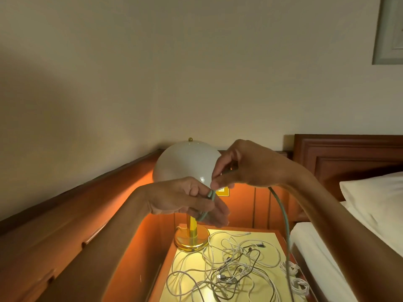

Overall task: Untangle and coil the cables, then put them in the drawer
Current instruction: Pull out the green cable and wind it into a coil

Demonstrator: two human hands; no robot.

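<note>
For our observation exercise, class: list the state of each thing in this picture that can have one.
Pale green braided cable: held up, tail hanging down.
Left hand: holds the green cable.
Right hand: pinches it.
Thin white and black cables: tangled on the nightstand top.
White cable bundles: coiled, at its right edge.
White-domed brass lamp: lit.

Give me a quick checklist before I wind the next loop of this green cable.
1. Grip on green cable: ok, left hand and right hand both pinch it.
2. Hanging length free of pile: cannot tell, it leaves the frame.
3. Tangled cables on nightstand sorted: not ok, knotted.
4. Drawer open: cannot tell, not in view.
5. Lamp clearance behind hands: cannot tell.
</note>
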